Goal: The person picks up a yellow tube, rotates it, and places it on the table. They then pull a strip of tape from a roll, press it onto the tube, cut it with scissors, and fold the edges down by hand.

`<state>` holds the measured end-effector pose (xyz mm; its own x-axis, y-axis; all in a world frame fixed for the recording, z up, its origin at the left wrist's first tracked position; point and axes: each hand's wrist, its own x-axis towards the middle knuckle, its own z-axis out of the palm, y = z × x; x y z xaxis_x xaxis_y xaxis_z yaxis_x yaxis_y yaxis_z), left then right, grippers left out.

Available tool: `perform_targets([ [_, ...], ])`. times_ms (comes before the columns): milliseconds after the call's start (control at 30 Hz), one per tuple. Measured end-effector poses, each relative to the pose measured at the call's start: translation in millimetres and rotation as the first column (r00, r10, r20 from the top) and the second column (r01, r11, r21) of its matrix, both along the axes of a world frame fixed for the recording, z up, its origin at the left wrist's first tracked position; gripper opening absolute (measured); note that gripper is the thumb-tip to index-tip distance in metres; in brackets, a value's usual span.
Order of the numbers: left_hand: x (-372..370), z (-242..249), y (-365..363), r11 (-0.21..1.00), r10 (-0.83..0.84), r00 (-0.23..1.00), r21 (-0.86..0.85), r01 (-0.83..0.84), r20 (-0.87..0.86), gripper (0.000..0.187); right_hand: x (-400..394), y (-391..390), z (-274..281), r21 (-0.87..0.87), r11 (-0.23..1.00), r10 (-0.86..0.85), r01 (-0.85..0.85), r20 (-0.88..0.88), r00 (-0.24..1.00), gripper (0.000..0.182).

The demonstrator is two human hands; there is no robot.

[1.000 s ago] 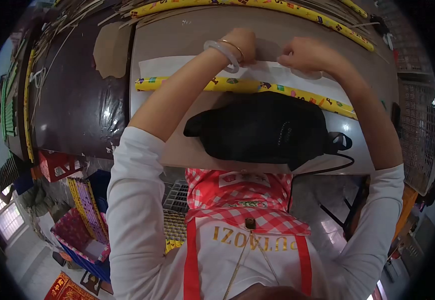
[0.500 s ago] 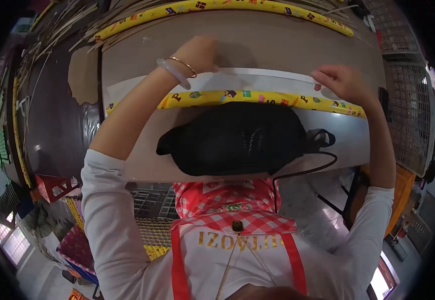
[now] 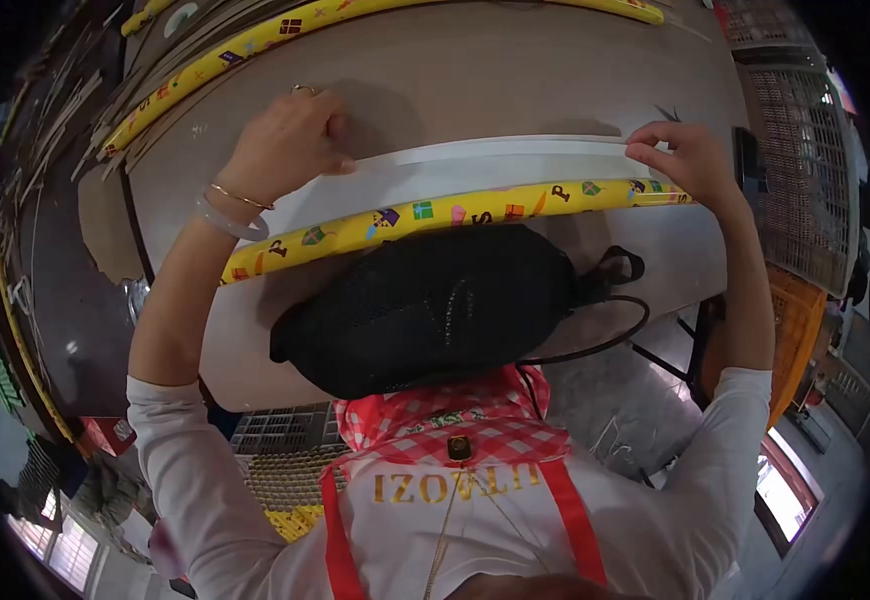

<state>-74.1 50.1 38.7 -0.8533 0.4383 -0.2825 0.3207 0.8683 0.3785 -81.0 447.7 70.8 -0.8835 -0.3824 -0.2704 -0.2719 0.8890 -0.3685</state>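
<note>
Two hands are working on a white paper sheet [image 3: 405, 180] that is lying across the grey bench [image 3: 515, 90] in the upper middle of the frame. Going from the left edge, thin sticks and strips [image 3: 25, 110] are lying on a dark surface, and a long yellow patterned roll [image 3: 225, 55] is running diagonally along the far side of the bench. Next, the left hand [image 3: 290, 140], with a pale bangle [image 3: 225, 222] and a thin gold bracelet on its wrist, is curling its fingers down and pressing on the far edge of the sheet near its left end. Just below that edge, a yellow patterned tube [image 3: 435, 212] is lying on the sheet, stretching from centre left toward the right and rising slightly. Below the tube, a black bag [image 3: 425, 305] is sitting on the near part of the bench, with its strap looping off to the right. At the upper right, the right hand [image 3: 685, 160] is pinching the far edge of the sheet between thumb and fingertips, close above the right end of the tube. Farther right, wire mesh crates [image 3: 795, 130] are standing beside the bench.
</note>
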Motion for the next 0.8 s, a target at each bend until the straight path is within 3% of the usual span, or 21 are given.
perform_targets([
  [267,2.6,-0.9,0.4,0.999,0.03,0.999,0.022,-0.029,-0.035,0.031,-0.6,-6.4,-7.4,0.13,0.991,0.027,-0.014,-0.104,0.994,0.03],
  [800,3.1,-7.6,-5.1,0.997,0.005,0.998,0.076,0.0,-0.055,0.032,-3.3,-23.5,-11.9,0.298,0.953,-0.053,0.061,-0.035,0.998,0.028],
])
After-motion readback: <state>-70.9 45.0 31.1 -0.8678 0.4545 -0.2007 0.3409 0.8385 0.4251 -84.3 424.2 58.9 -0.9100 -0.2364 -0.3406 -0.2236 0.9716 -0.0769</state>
